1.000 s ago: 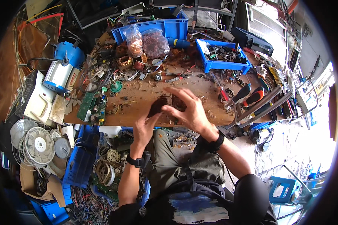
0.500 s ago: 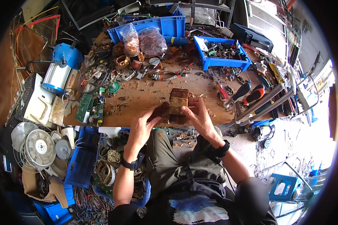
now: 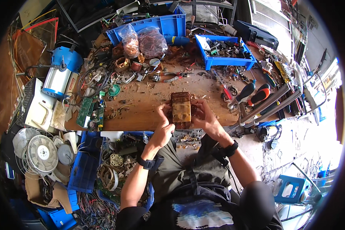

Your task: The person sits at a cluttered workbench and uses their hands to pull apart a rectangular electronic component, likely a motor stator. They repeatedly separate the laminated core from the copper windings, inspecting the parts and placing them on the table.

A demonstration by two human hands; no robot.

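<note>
Near the front edge of the bench I hold a transformer coil (image 3: 181, 109), a block of reddish-brown copper winding with yellowish-brown paper around its middle. My left hand (image 3: 164, 122) is closed at its left side, fingers curled and thumb towards the lower corner. On the opposite side my right hand (image 3: 205, 119) grips the coil, its fingers partly hidden behind it. Dark brown edges show beside and below the paper; whether these are loose plates or part of the block, I cannot tell.
Pliers (image 3: 173, 78) lie behind the coil. A blue tray (image 3: 228, 62) of small parts stands back right, with screwdrivers (image 3: 258, 95) nearer me. Green circuit boards (image 3: 90, 113) sit at left; bagged copper wire (image 3: 152, 41) lies before a blue crate (image 3: 149, 26). Below left is a fan grille (image 3: 42, 153).
My left hand, earlier apart from the coil with a dark brown flat piece, has moved right to the coil's side. The coil now sits slightly lower in view, and the view has shifted a little.
</note>
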